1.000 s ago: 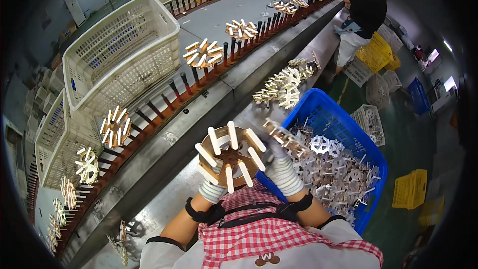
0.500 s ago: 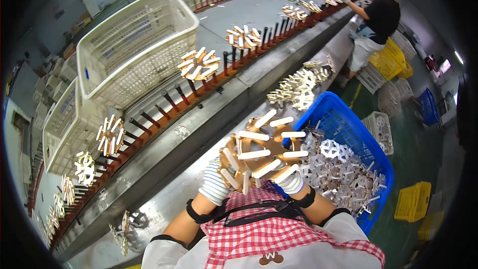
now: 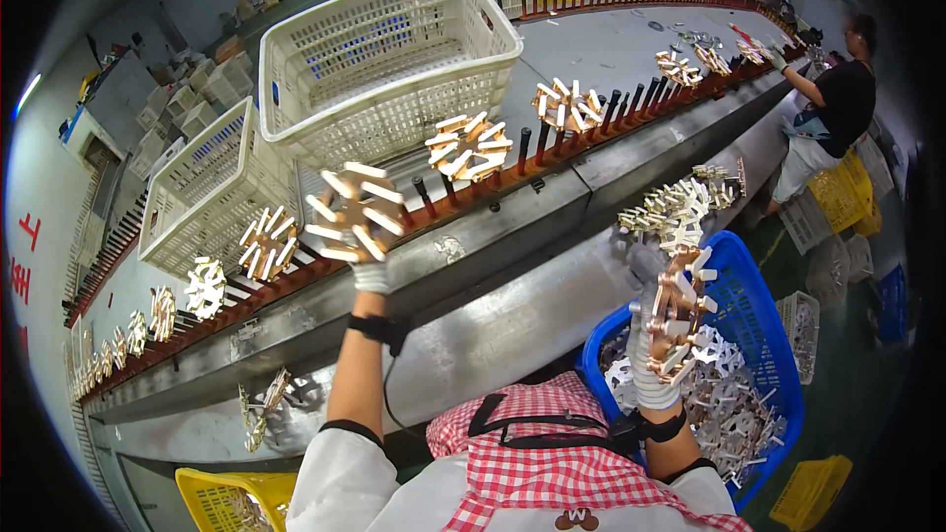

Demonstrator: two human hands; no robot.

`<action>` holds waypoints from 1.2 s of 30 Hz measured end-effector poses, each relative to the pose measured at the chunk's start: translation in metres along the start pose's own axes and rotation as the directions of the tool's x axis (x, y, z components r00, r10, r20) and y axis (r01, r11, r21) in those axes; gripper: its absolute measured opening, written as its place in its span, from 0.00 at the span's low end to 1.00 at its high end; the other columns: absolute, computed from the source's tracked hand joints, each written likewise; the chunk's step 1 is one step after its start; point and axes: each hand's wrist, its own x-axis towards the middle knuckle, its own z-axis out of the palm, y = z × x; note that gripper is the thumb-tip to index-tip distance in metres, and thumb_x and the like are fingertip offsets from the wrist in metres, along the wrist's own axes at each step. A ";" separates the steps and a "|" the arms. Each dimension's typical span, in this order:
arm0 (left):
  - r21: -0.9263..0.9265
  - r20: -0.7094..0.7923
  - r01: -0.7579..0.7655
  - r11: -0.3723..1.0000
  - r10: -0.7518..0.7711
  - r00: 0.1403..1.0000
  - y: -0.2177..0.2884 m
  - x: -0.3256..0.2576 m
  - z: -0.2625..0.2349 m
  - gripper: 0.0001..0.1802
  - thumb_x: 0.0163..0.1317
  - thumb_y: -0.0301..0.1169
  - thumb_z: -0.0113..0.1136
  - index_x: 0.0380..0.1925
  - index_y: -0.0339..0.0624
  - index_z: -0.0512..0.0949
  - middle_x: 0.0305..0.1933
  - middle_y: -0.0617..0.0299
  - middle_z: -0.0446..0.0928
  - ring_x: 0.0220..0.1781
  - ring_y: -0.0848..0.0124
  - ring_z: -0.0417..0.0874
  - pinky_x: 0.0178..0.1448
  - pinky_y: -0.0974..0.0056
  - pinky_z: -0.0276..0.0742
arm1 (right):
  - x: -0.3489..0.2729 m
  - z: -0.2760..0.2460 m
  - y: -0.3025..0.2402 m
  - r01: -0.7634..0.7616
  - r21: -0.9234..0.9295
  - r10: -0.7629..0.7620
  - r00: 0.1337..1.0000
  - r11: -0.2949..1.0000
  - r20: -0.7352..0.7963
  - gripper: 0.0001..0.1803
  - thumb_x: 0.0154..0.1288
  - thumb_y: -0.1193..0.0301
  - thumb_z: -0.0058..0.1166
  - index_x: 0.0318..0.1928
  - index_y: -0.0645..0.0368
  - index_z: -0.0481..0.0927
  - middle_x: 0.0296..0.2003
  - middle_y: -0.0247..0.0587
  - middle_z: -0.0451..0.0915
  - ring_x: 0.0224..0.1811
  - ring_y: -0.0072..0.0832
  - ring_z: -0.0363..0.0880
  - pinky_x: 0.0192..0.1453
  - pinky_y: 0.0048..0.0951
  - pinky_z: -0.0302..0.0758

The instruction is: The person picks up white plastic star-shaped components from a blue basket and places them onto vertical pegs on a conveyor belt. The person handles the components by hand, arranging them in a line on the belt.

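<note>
My left hand [image 3: 371, 279], in a striped glove, reaches to the rail of upright pegs [image 3: 424, 199]. It grips a round copper-coloured metal part with pale prongs [image 3: 347, 220], whose body hides most of the fingers. Over the near edge of the blue basket, my right hand [image 3: 650, 360] is closed on a second pronged metal part [image 3: 678, 310], seen nearly edge-on. Similar parts sit on the pegs to both sides, such as a pronged part [image 3: 468, 148] to the right of my left hand and another pronged part [image 3: 268, 242] to its left.
A blue basket [image 3: 746, 266] full of loose metal pieces stands at my right. Pronged parts [image 3: 680, 207] are piled on the metal ledge [image 3: 532, 286]. Beyond the rail stand white crates [image 3: 394, 103]. A yellow basket [image 3: 236, 481] is at lower left; a person [image 3: 838, 99] works at far right.
The two parts, held together before me earlier, are now apart. My left hand has carried one forward and left to the pegs; my right has moved the other rightward. The view has shifted left.
</note>
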 end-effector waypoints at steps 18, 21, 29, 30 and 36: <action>0.324 -0.002 0.238 0.916 -0.251 0.968 -0.062 0.071 0.072 0.24 0.66 0.40 0.44 0.58 0.42 0.71 0.62 0.51 0.71 0.64 0.54 0.70 0.67 0.53 0.65 | 0.010 -0.030 -0.126 -0.085 -0.022 0.078 0.973 0.996 -0.219 0.36 0.67 0.50 0.46 0.69 0.55 0.57 0.67 0.48 0.60 0.62 0.53 0.64 0.59 0.58 0.70; 0.597 0.290 0.195 0.778 -0.436 0.852 -0.070 0.083 0.049 0.23 0.67 0.37 0.42 0.58 0.39 0.70 0.63 0.47 0.69 0.64 0.54 0.69 0.67 0.52 0.63 | 0.024 -0.033 -0.148 -0.108 -0.012 0.103 0.974 0.994 -0.200 0.36 0.67 0.50 0.46 0.69 0.54 0.57 0.67 0.47 0.59 0.62 0.53 0.64 0.59 0.58 0.71; 0.474 0.058 0.167 0.865 -0.220 0.974 -0.030 0.036 0.027 0.18 0.66 0.33 0.46 0.53 0.39 0.75 0.57 0.50 0.75 0.59 0.53 0.75 0.63 0.54 0.69 | 0.068 -0.043 -0.189 -0.159 -0.004 0.156 0.976 0.987 -0.153 0.37 0.67 0.50 0.47 0.69 0.54 0.57 0.67 0.47 0.58 0.62 0.54 0.64 0.58 0.59 0.71; -0.124 -0.003 0.472 0.873 -0.476 0.880 -0.010 0.028 0.033 0.20 0.66 0.36 0.47 0.53 0.35 0.74 0.58 0.48 0.74 0.59 0.54 0.74 0.64 0.56 0.67 | 0.070 -0.047 -0.193 -0.163 -0.008 0.160 0.974 0.987 -0.159 0.37 0.67 0.50 0.47 0.69 0.54 0.56 0.67 0.47 0.58 0.62 0.54 0.64 0.57 0.59 0.72; -0.396 -0.419 -0.163 0.904 -0.020 0.908 0.253 -0.007 -0.026 0.18 0.59 0.28 0.61 0.49 0.38 0.75 0.49 0.52 0.76 0.53 0.59 0.76 0.57 0.60 0.72 | 0.081 -0.057 -0.219 -0.183 -0.013 0.178 0.969 0.983 -0.171 0.37 0.67 0.50 0.47 0.69 0.54 0.56 0.68 0.47 0.57 0.62 0.54 0.63 0.56 0.59 0.72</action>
